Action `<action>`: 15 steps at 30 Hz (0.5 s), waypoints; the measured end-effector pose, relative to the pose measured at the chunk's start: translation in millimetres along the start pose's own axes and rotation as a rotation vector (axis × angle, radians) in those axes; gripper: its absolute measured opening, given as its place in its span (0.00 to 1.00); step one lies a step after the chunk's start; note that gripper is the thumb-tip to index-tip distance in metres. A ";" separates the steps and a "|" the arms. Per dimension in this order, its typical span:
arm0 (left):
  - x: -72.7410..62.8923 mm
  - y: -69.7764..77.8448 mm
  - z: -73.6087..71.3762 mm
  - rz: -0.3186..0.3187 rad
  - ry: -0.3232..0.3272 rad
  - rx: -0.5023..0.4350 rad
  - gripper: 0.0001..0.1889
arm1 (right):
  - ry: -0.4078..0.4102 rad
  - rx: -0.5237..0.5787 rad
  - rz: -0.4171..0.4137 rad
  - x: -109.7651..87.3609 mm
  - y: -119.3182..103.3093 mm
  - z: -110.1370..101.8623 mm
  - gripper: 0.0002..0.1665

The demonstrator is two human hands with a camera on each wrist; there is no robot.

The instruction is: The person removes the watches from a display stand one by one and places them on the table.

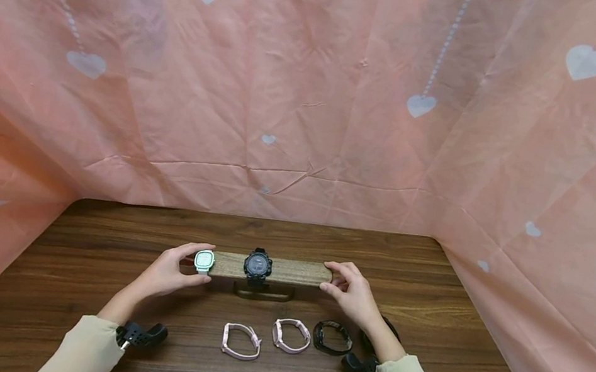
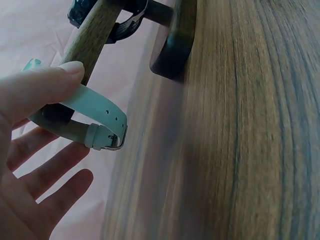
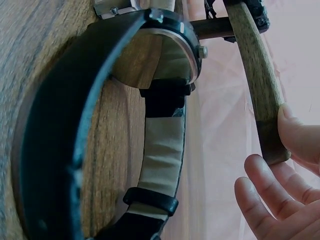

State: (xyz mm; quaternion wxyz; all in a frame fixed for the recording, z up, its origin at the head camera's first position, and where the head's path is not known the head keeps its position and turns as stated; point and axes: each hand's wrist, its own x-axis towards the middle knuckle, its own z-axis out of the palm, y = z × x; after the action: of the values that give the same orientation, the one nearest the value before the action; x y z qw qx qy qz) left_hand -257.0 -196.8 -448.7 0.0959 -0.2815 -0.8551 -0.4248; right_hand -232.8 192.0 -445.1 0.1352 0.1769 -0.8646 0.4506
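Observation:
A wooden bar-type watch stand (image 1: pixel 294 272) stands on the table, its bar running left to right. My left hand (image 1: pixel 165 270) grips the bar's left end, thumb on the near side. Next to that thumb, a mint-green watch (image 1: pixel 204 260) with a buckled strap (image 2: pixel 100 107) hangs round the bar. My right hand (image 1: pixel 354 292) pinches the right end between thumb and fingers, with no watch there. Between the hands, a chunky black watch (image 1: pixel 258 265) is looped round the bar. Below it shows part of the dark base (image 1: pixel 262 295).
Nearer me lie a pink watch (image 1: pixel 226 336), another pink watch (image 1: pixel 277 333) and a black watch (image 1: pixel 319 335). A black-strapped watch (image 3: pixel 164 145) stands close under my right wrist. Pink cloth (image 1: pixel 312 86) with hearts hangs behind the wooden table (image 1: pixel 97 234).

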 end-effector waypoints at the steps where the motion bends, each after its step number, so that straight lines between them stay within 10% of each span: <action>1: -0.7 -0.5 -0.5 -0.006 0.001 0.001 0.31 | 0.001 0.000 0.000 -0.1 -0.1 -0.1 0.25; 15: -11.4 -2.7 -2.8 -0.052 0.012 0.003 0.31 | 0.008 0.006 0.002 0.6 2.3 1.4 0.24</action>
State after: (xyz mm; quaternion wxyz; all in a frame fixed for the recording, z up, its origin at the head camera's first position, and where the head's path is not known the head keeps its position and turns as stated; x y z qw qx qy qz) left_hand -249.4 -204.8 -453.4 0.0904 -0.2565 -0.8621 -0.4276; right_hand -234.4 192.0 -447.4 0.1377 0.1747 -0.8628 0.4540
